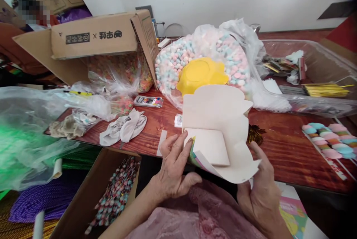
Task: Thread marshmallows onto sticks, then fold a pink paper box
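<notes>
An unfolded white paper box (217,107) tilts over the table's front edge. Its scalloped flaps stand up, and green and pink print shows on the outside of the near flap. My left hand (175,168) is open, fingers stretched and thumb apart, with fingertips touching the box's left edge. On the other side, my right hand (262,190) grips the box's right flap between fingers and thumb. Just behind the box, a yellow scalloped plastic bowl (203,73) rests upside down on a large clear bag of pastel marshmallows (240,60).
A cardboard carton (97,38) of bagged candy stands at the left back. To the right are a clear plastic bin (312,107) with gold ties and marshmallow skewers (329,138). Grey cloth sleeves (122,127) lie left. Below is a box of skewers (117,190). A person sits far left.
</notes>
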Motion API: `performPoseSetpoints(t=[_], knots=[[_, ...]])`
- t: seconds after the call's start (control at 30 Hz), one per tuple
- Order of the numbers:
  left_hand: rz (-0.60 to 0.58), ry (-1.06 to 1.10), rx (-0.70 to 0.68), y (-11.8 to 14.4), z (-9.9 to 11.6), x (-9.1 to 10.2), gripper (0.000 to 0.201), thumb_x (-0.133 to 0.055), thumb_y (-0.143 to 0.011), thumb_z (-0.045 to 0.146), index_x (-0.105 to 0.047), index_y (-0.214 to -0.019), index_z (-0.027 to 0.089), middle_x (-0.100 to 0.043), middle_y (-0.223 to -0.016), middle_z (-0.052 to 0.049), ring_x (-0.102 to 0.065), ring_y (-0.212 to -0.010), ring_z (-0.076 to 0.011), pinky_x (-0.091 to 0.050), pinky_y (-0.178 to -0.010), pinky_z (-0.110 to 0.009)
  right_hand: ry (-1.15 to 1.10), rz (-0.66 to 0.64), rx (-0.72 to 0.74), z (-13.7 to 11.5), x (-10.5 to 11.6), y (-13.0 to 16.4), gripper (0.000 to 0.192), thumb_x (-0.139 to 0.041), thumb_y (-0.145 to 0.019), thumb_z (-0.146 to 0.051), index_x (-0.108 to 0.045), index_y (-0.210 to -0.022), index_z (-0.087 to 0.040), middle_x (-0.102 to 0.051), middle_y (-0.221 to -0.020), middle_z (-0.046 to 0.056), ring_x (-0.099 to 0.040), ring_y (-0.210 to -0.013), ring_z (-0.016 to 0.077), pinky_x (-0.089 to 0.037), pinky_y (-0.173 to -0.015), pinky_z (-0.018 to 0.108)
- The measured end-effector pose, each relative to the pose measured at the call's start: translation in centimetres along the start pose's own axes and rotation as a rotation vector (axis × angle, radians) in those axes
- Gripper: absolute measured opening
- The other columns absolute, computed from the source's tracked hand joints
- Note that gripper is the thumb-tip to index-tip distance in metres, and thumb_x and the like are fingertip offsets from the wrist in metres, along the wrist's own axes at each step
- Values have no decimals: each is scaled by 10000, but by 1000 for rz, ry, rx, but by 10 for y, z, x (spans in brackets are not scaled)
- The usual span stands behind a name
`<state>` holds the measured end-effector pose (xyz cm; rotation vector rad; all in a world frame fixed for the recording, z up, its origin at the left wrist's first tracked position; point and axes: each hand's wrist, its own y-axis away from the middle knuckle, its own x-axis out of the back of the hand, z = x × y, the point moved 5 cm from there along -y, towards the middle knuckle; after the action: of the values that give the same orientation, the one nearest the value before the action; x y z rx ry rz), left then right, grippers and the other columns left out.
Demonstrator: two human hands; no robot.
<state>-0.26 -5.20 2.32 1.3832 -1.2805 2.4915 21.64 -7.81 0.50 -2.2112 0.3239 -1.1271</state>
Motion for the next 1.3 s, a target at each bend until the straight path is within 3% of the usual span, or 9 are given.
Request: performPoseSetpoints(t=[0.23, 0.4, 0.47, 0.6, 0.77, 0.9, 1.03, 1.17, 1.3], knots=[[55, -116, 235, -14, 0, 5, 294, -461, -946, 276, -674, -1094, 136, -591, -1081, -150, -469, -1017, -272, -336, -910, -465, 335, -82, 51, -18, -1, -23, 721, -502, -939, -391, -214, -1559, -162, -365, -1529, 208, -564, -1203, 384, -553, -795, 458], [24, -172, 303, -21, 3, 5, 256, -487, -935, 275, -687, -1024, 143, -564, -1051, -141, -434, -1014, -280, -322, -894, -468, 385, -8, 169, -20, 10, -41, 704, -589, -896, -435, -341, -1503, -179, -287, -1571, 194, -414, -1316, 472, -375, -991, 630], [11, -184, 307, -23, 4, 4, 246, -496, -931, 281, -687, -991, 138, -562, -1044, -141, -435, -1004, -281, -317, -890, -475, 340, 14, 301, -20, 10, -52, 686, -623, -886, -369, -339, -1495, -232, -257, -1594, 142, -346, -1383, 444, -315, -1048, 621], [-4, -238, 340, -23, 1, 3, 222, -531, -918, 313, -682, -907, 152, -572, -1030, -133, -436, -997, -284, -321, -885, -482, 288, -100, 474, -16, -11, -74, 605, -572, -928, -290, -344, -1486, -233, -331, -1565, 144, -346, -1420, 349, -310, -1081, 515], [5, -318, 400, -19, -6, 1, 216, -614, -885, 346, -647, -766, 169, -577, -1019, -113, -431, -1019, -280, -349, -884, -461, 317, -211, 503, -11, -39, -84, 548, -521, -953, -405, -432, -1438, -166, -422, -1505, 176, -285, -1445, 361, -231, -1127, 576], [7, -339, 403, -16, -8, -2, 178, -588, -896, 332, -647, -893, 164, -557, -1149, -139, -421, -1068, -292, -372, -903, -472, 221, -248, 523, -11, -43, -82, 504, -543, -939, -414, -495, -1387, -189, -397, -1519, 179, -334, -1416, 376, -252, -1113, 610], [-38, -342, 394, -12, -5, -6, 394, -561, -905, 371, -578, -1209, 122, -486, -1293, -198, -390, -1164, -342, -365, -954, -535, 13, -171, 503, -13, -36, -81, 529, -577, -913, -356, -461, -1407, -206, -346, -1542, 172, -371, -1395, 378, -305, -1100, 604], [-65, -320, 392, -11, -7, -4, 311, -560, -903, 359, -629, -1092, 121, -501, -1280, -203, -398, -1175, -353, -368, -960, -556, 15, -126, 463, -13, -38, -79, 590, -612, -886, -311, -425, -1435, -203, -405, -1494, 184, -455, -1326, 364, -357, -1062, 579], [78, -367, 272, -16, -6, 5, 289, -625, -868, 371, -647, -1052, 149, -502, -1326, -205, -391, -1237, -351, -363, -996, -532, 117, -148, 470, -14, -43, -79, 611, -641, -870, -337, -439, -1431, -206, -514, -1391, 185, -542, -1183, 337, -420, -963, 519]])
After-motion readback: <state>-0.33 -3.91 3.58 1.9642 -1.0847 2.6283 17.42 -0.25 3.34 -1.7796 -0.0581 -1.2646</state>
